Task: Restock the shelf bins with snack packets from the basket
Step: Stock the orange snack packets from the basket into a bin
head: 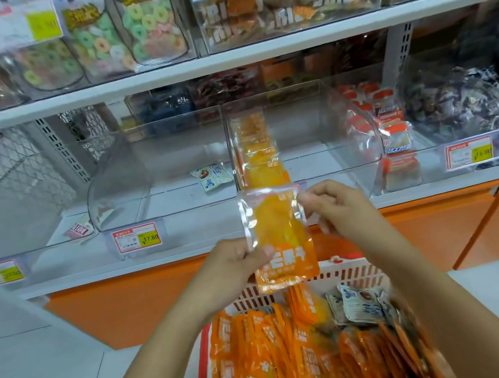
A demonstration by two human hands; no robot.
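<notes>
- The left hand (239, 259) grips the lower left edge of an orange snack packet (276, 233), thumb pressed on its front.
- The right hand (339, 204) pinches the same packet at its upper right corner, the other fingers curled.
- The packet is held upright between both hands, above the basket and just in front of the lower shelf's edge (155, 265). Its clear upper half shows yellow-orange contents.
- The basket (355, 276), with a red rim and white lattice wall, sits below the hands. It is packed with more orange packets (267, 349) standing on edge, and a few pale packets (359, 303) lie at its far right.
- The middle clear bin (314, 132) holds a row of matching orange packets (257, 151) against its left wall; how many is hard to tell through the glare.
- The left clear bin (157, 170) holds one small pale packet (212, 177) near its right wall.
- A red-bordered price tag (136, 237) is fixed to the left bin's front.
</notes>
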